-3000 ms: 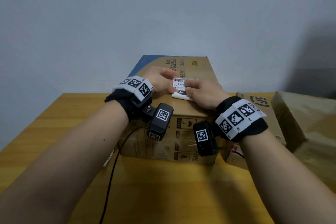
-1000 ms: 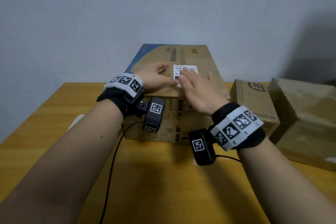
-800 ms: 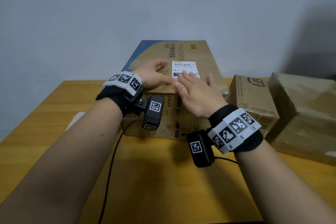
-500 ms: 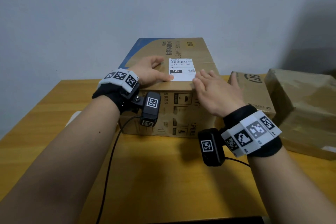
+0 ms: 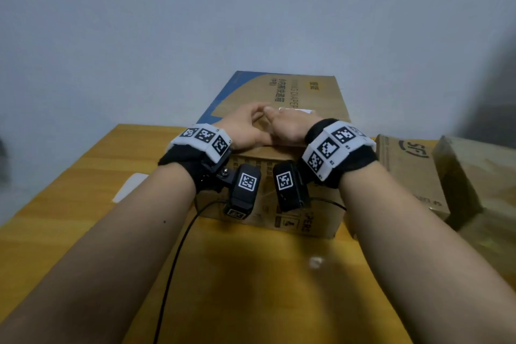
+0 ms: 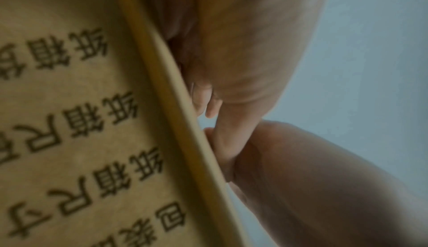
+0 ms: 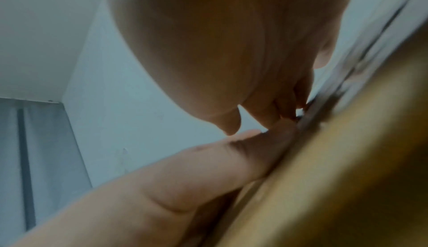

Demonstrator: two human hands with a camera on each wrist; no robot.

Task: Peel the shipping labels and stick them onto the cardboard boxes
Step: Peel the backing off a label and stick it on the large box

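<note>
A big cardboard box (image 5: 315, 92) with a blue corner stands at the middle of the wooden table (image 5: 251, 288). The white shipping label (image 5: 300, 111) lies flat on its top, mostly covered. My right hand (image 5: 287, 120) lies over the label with straight fingers pressing it down. In the right wrist view its fingertips (image 7: 287, 111) touch the printed label (image 7: 370, 58). My left hand (image 5: 251, 123) rests on the box top just left of the label, beside the right hand. In the left wrist view the box's printed side (image 6: 81, 141) fills the left half.
A smaller brown box (image 5: 407, 170) stands right of the big one, and a taped parcel (image 5: 480, 176) lies further right. A white sheet (image 5: 128, 187) lies on the table at the left. A black cable (image 5: 178, 254) runs down from my left wrist. A grey wall rises behind.
My right hand has slid left from the label's right edge to cover the label, and now touches the left hand. The label stays flat on the box.
</note>
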